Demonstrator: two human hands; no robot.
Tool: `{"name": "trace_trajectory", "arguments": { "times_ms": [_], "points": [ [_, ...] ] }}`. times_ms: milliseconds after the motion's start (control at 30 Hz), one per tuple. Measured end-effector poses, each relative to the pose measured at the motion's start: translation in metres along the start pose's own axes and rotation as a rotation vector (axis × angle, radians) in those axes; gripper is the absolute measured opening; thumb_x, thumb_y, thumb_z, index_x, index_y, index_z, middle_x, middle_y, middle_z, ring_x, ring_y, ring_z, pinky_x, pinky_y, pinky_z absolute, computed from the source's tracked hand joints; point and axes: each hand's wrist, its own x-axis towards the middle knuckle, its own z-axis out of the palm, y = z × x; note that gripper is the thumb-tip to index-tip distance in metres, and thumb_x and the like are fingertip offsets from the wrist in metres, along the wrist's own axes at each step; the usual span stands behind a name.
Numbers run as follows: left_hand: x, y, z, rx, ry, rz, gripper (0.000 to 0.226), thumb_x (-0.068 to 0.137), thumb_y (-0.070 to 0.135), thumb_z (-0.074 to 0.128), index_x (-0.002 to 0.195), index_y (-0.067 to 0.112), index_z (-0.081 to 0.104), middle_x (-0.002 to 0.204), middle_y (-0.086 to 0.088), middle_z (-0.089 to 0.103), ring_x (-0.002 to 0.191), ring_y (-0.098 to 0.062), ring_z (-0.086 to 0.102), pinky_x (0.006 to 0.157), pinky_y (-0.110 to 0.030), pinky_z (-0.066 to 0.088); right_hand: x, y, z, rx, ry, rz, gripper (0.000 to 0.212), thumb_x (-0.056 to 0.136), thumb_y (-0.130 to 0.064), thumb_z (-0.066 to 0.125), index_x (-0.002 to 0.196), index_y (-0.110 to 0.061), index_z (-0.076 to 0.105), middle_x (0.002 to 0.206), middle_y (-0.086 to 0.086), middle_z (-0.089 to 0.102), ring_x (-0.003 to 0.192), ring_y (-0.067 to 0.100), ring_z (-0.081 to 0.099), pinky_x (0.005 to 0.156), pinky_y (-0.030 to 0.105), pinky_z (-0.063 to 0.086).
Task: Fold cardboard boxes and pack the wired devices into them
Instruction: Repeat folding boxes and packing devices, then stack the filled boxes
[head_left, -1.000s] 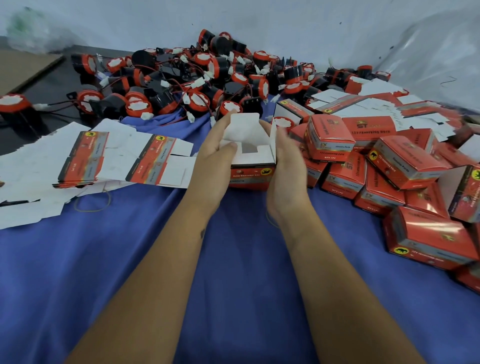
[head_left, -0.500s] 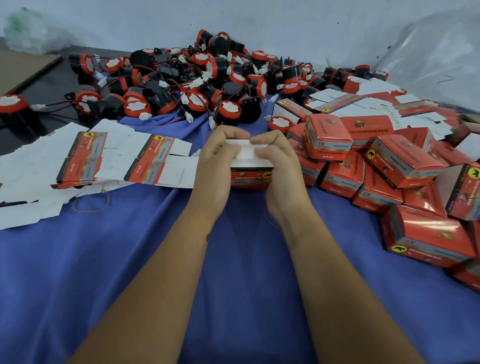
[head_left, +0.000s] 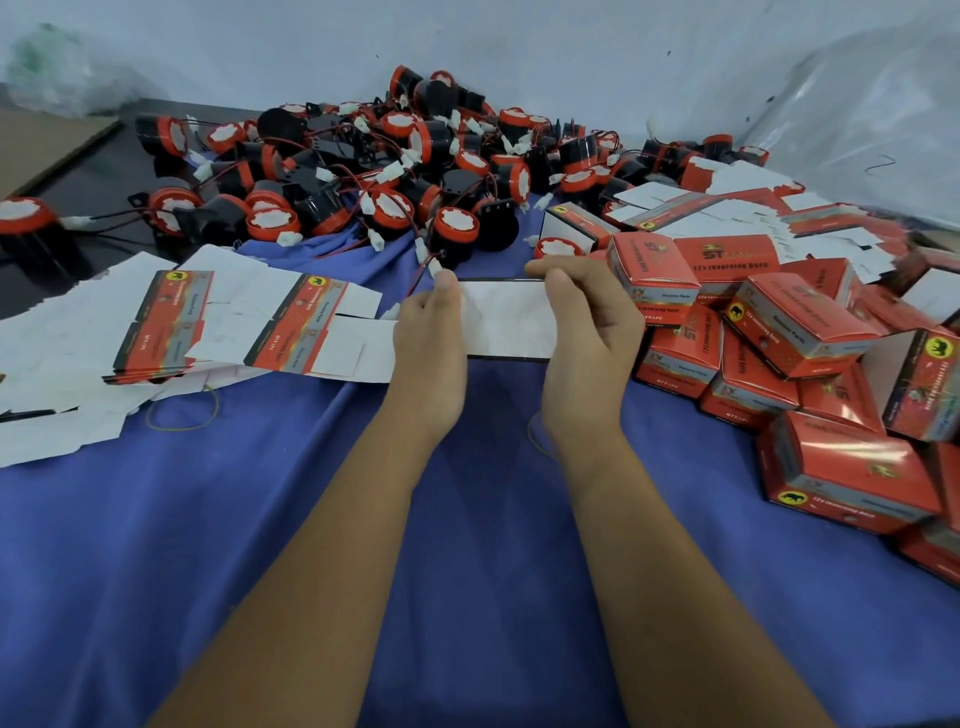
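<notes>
I am gripping the white-faced box (head_left: 511, 318) mid-frame, left hand (head_left: 429, 347) and right hand (head_left: 587, 338) pinching its ends. Squeezing harder is risking the folded flaps popping open.

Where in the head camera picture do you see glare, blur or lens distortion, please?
Head view: glare streaks the glossy tops of the folded red boxes at right; the plastic sheet at top right shows a hazy sheen; the bag at top left is smeared; wide-angle bending curves the blue cloth; both hands look fairly sharp.

Both hands' fingers (head_left: 540, 267) mostly hide behind the white-faced box (head_left: 506, 317).
</notes>
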Motion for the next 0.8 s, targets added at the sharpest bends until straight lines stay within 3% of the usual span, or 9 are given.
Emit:
{"name": "trace_trajectory", "arguments": {
  "times_ms": [100, 167, 233, 300, 433, 467, 533, 633, 800],
  "points": [
    [-0.005, 0.0, -0.005, -0.036, -0.06, -0.031, 0.058, 0.099, 0.065, 0.027, 0.078, 0.023, 0.061, 0.06, 0.006, 0.063, 0.056, -0.01, 0.055, 0.052, -0.023, 0.045, 0.001, -0.001, -0.003, -0.206, -0.123, -0.219, 0.02, 0.09, -0.009, 0.052, 0.089, -0.003, 0.071, 0.102, 0.008, 0.066, 0.11, 0.025, 0.057, 0.098, 0.042, 0.044],
    [0.0, 0.002, -0.014, -0.131, -0.181, -0.111, 0.07, 0.093, 0.073, 0.025, 0.09, 0.021, 0.071, 0.072, 0.003, 0.073, 0.065, -0.013, 0.068, 0.056, -0.025, 0.053, 0.001, -0.001, -0.003, -0.252, -0.222, -0.255, 0.03, 0.089, -0.018, 0.049, 0.088, -0.001, 0.074, 0.106, 0.008, 0.069, 0.117, 0.025, 0.055, 0.104, 0.046, 0.04],
    [0.003, 0.004, -0.024, -0.288, -0.29, -0.181, 0.057, 0.094, 0.065, 0.038, 0.112, 0.022, 0.07, 0.11, -0.004, 0.075, 0.103, -0.02, 0.07, 0.083, -0.04, 0.057, -0.001, -0.003, 0.003, -0.284, -0.329, -0.244, 0.033, 0.089, -0.02, 0.049, 0.088, -0.001, 0.076, 0.109, 0.006, 0.071, 0.122, 0.018, 0.054, 0.107, 0.038, 0.037],
    [0.004, 0.006, -0.032, -0.45, -0.305, -0.259, 0.034, 0.099, 0.04, 0.05, 0.115, 0.019, 0.071, 0.12, -0.006, 0.071, 0.117, -0.022, 0.065, 0.097, -0.042, 0.052, -0.003, -0.005, 0.011, -0.288, -0.417, -0.206, 0.026, 0.091, -0.014, 0.053, 0.093, -0.002, 0.075, 0.116, 0.0, 0.068, 0.127, 0.009, 0.049, 0.109, 0.03, 0.034],
    [0.011, 0.006, -0.037, -0.819, -0.119, -0.199, 0.027, 0.1, 0.02, 0.05, 0.104, 0.006, 0.073, 0.093, -0.006, 0.076, 0.087, -0.017, 0.074, 0.077, -0.03, 0.061, 0.005, -0.004, 0.021, -0.266, -0.302, -0.026, 0.027, 0.095, -0.015, 0.051, 0.119, -0.012, 0.063, 0.129, -0.002, 0.054, 0.127, 0.01, 0.045, 0.105, 0.019, 0.036],
    [0.016, 0.008, -0.038, -0.763, -0.005, -0.13, 0.02, 0.099, 0.016, 0.053, 0.107, 0.005, 0.067, 0.091, -0.004, 0.075, 0.083, -0.016, 0.073, 0.073, -0.029, 0.059, 0.013, -0.002, 0.021, -0.338, -0.238, -0.001, 0.027, 0.095, -0.014, 0.051, 0.121, -0.013, 0.061, 0.125, -0.004, 0.053, 0.121, 0.01, 0.045, 0.1, 0.014, 0.036],
    [0.022, 0.005, -0.04, -0.654, 0.1, -0.006, 0.015, 0.097, 0.009, 0.057, 0.11, 0.006, 0.064, 0.094, 0.0, 0.074, 0.087, -0.013, 0.072, 0.073, -0.026, 0.056, 0.035, 0.007, 0.018, -0.629, -0.211, 0.038, 0.03, 0.096, -0.011, 0.051, 0.126, -0.012, 0.056, 0.126, 0.0, 0.052, 0.119, 0.017, 0.044, 0.101, 0.024, 0.037],
    [0.024, -0.001, -0.039, -0.544, 0.13, 0.036, 0.028, 0.095, 0.009, 0.061, 0.122, 0.003, 0.062, 0.106, -0.001, 0.074, 0.095, -0.01, 0.072, 0.071, -0.018, 0.054, 0.07, 0.022, 0.017, -1.178, -0.365, 0.086, 0.039, 0.096, -0.016, 0.047, 0.134, -0.01, 0.048, 0.136, 0.012, 0.047, 0.125, 0.031, 0.039, 0.103, 0.037, 0.028],
    [0.027, -0.004, -0.034, -0.62, 0.175, 0.044, 0.043, 0.097, 0.025, 0.062, 0.134, 0.019, 0.042, 0.12, 0.008, 0.066, 0.105, -0.002, 0.067, 0.078, -0.018, 0.054, 0.102, 0.039, 0.028, -1.561, -0.555, 0.293, 0.058, 0.097, -0.033, 0.046, 0.146, -0.007, 0.03, 0.145, 0.023, 0.037, 0.133, 0.041, 0.035, 0.108, 0.05, 0.026]
  ]
}}
